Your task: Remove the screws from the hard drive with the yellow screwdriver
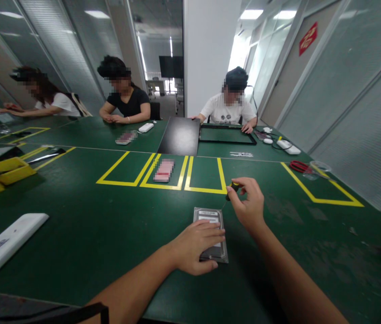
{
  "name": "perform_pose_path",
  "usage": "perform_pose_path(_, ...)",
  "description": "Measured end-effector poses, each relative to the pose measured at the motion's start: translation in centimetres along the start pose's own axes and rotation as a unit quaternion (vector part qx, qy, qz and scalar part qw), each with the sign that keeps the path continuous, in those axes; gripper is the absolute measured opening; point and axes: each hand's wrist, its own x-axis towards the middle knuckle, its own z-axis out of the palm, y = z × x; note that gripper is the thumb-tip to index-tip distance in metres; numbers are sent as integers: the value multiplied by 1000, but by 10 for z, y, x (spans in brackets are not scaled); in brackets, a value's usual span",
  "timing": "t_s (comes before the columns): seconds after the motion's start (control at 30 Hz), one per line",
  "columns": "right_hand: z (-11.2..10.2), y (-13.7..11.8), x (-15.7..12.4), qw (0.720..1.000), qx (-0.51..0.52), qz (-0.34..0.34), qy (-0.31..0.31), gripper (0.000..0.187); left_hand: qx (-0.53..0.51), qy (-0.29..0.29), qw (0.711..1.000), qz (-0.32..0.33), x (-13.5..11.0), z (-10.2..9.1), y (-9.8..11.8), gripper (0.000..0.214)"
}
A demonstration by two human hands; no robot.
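A hard drive (222,252) with a white label lies on the green table (119,252) in front of me. My left hand (199,245) rests across it, fingers stretched out flat over its top and the thumb apart near its lower end. The label is partly hidden under those fingers. Just right of the drive's far end, my right hand (249,202) pinches the yellow-and-black handle of a screwdriver (233,185). Its thin shaft slants down to the drive's far right corner; whether the tip sits in a screw is too small to tell.
Yellow tape outlines mark the table, one around a pink phone (164,171). A white device (8,245) lies at left, near yellow bins (16,171). Red-handled scissors (300,167) lie at right. Across the table, a person handles a black frame (227,143) beside a dark panel (180,136); others sit left.
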Motion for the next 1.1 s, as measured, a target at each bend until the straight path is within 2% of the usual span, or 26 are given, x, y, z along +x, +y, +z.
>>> perform_pose_path(0.2, 0, 1, -2, 1000, -8, 11, 8, 19, -1, 0, 1000, -1, 0, -1, 0, 71)
perform_pose_path(0.57, -2, -1, -1, 1000, 28, 5, -9, 17, -4, -1, 1000, 1, 0, 0, 0, 70)
perform_pose_path(1.1, -1, 3, -4, 1000, 19, 13, -5, 18, -5, -2, 1000, -5, 0, 0, 1, 69)
